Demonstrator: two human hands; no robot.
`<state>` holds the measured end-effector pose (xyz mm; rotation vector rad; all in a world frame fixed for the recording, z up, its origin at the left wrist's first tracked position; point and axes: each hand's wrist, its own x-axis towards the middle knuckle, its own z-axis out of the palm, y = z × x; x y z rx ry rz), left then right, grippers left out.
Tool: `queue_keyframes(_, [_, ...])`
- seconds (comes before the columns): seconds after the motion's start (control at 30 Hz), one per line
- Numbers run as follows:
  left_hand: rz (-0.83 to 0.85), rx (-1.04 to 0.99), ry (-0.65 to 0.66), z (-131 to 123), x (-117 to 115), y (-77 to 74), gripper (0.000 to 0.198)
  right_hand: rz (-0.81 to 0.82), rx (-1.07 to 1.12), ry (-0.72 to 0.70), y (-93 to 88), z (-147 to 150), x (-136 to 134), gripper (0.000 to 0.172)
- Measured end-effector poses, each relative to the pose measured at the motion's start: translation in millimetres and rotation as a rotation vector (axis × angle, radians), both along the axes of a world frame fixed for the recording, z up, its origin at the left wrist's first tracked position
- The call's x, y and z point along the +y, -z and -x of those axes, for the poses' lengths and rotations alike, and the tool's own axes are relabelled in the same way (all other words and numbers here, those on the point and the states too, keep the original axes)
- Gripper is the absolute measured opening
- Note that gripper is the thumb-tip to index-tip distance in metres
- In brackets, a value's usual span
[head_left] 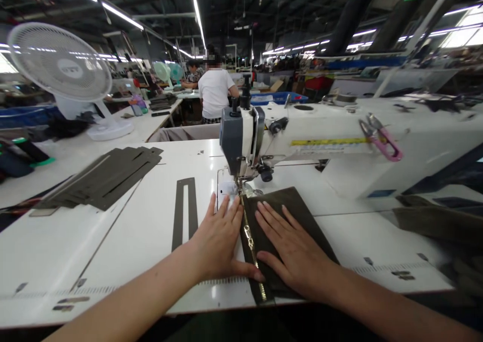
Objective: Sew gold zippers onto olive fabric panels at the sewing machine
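A dark olive fabric piece (298, 206) lies flat on the white sewing table, its left edge carrying a gold-toothed zipper (246, 216) with a metal slider. The far end of the zipper is under the presser foot of the sewing machine (241, 136). My left hand (221, 239) rests at the zipper's left edge, fingers stretched out and thumb lying across the zipper. Flat on the fabric, to the right of the zipper, is my right hand (287, 244) with its fingers spread. Left of my left hand lies a dark slotted strip (177, 216).
A stack of dark cut pieces (109, 176) lies on the left. Behind it stands a white fan (109, 125). Pink-handled snips (388, 143) rest on the machine arm. More dark fabric (437, 221) lies at right. A person in a white shirt (215, 90) sits ahead.
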<state>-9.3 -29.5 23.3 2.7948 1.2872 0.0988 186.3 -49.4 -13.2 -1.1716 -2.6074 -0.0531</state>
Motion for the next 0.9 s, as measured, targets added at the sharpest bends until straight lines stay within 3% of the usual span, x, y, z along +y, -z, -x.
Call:
queue_keyframes(0.1, [0.013, -0.016, -0.010, 1.0, 0.3, 0.7, 0.107, 0.051, 0.018, 0.036, -0.4, 1.0, 4.8, 0.054])
queue_keyframes(0.27, [0.009, -0.137, -0.003, 1.1, -8.3, 2.1, 0.098, -0.002, 0.047, 0.018, -1.2, 9.3, 21.5, 0.046])
queue_keyframes(0.33, [0.040, -0.227, -0.020, -1.0, -20.2, 0.5, 0.078, -0.011, 0.047, 0.009, 2.3, 10.2, 23.6, 0.046])
queue_keyframes(0.4, [0.084, -0.324, -0.009, -1.1, -35.7, -3.2, 0.042, -0.006, 0.036, 0.013, 4.7, 9.7, 23.6, 0.045])
queue_keyframes(0.47, [0.118, -0.376, 0.112, 5.2, -49.8, -8.8, 0.021, -0.008, 0.027, 0.012, 4.6, 8.8, 23.0, 0.046])
queue_keyframes(0.53, [0.089, -0.344, 0.196, 21.3, -58.4, -14.3, 0.032, -0.014, 0.021, -0.018, 2.1, 8.1, 22.7, 0.046])
queue_keyframes(0.63, [-0.102, -0.174, -0.075, 59.9, -61.7, -14.8, 0.082, -0.008, 0.026, -0.087, -4.0, 8.4, 23.2, 0.046])
queue_keyframes(0.67, [-0.158, -0.112, -0.137, 73.3, -62.4, -11.2, 0.090, -0.001, 0.039, -0.093, -6.1, 9.0, 23.8, 0.045])
queue_keyframes(0.77, [-0.233, 0.029, -0.050, 101.8, -68.7, 9.6, 0.089, 0.018, 0.106, -0.068, -10.4, 11.8, 26.5, 0.039])
queue_keyframes(0.83, [-0.341, 0.055, 0.061, 107.2, -74.6, 24.6, 0.068, 0.016, 0.142, -0.047, -10.5, 13.8, 28.9, 0.036])
queue_keyframes(0.9, [-0.404, 0.063, 0.067, 104.3, -77.9, 32.5, 0.051, 0.005, 0.136, -0.044, -8.7, 15.0, 31.3, 0.037])
